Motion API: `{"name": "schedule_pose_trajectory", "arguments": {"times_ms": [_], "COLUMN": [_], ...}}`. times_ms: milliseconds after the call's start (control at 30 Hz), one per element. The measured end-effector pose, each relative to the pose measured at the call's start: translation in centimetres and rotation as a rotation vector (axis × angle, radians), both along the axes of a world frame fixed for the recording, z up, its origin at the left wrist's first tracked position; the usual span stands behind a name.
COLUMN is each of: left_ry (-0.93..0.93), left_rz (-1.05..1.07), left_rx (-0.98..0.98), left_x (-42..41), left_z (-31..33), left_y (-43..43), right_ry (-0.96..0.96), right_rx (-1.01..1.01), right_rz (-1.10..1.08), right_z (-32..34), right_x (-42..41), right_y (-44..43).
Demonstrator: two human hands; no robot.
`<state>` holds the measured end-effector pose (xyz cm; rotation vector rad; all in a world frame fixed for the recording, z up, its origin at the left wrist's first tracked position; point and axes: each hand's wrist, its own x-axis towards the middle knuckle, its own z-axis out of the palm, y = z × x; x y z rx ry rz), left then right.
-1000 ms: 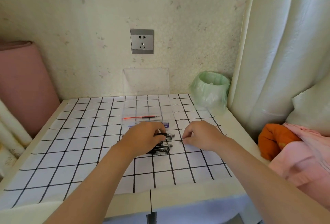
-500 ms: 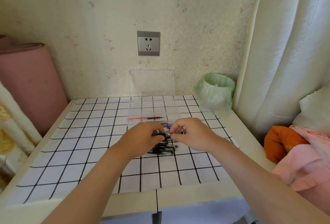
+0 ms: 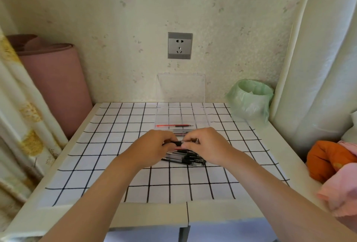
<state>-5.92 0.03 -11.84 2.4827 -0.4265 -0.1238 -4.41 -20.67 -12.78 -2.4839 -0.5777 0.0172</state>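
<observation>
The left hand and right hand meet knuckle to knuckle above the middle of the bench. Each has its fingertips curled in, pinching one end of a single pen that lies level between them. The left hand's fingers close on the black cap end and the right hand's on the clear barrel. That two-ended grip suggests the cap is being pressed on or pulled off, or the pen checked, but the fingers hide the join and I cannot tell which.

The pen is held just clear of the pile of pens, which lies directly beneath and slightly nearer the front edge, on the checked cloth. The right hand's palm covers the pile's right end. The pens lie roughly parallel, likely heaped there to be taken one at a time without reaching.

Just beyond the hands, toward the back edge, is the clear box. Its lid is tipped up against the wall, so the box is open to receive pens. One red pen already lies across its near part. A bin lined with a green bag occupies the back right corner, well apart from the work.
</observation>
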Motion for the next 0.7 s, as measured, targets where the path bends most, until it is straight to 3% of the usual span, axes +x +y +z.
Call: {"name": "schedule_pose_trajectory", "arguments": {"times_ms": [133, 267, 467, 700], "left_ry": [-0.099, -0.076, -0.153, -0.152], "left_rz": [0.052, 0.055, -0.005, -0.024], "left_rx": [0.084, -0.073, -0.110, -0.018], "left_x": [-0.2, -0.2, -0.5, 0.2], "left_z": [0.2, 0.2, 0.6, 0.4], "left_y": [1.2, 1.9, 3.0, 3.4], "right_ry": [-0.091, -0.146, 0.078, 0.064], "right_rx": [0.013, 0.041, 0.201, 0.012], "right_rz": [0.029, 0.066, 0.052, 0.023], "right_z": [-0.2, 0.1, 0.5, 0.1], "right_x": [0.1, -0.2, -0.5, -0.2], "right_y": [1.1, 2.2, 3.3, 4.6]}}
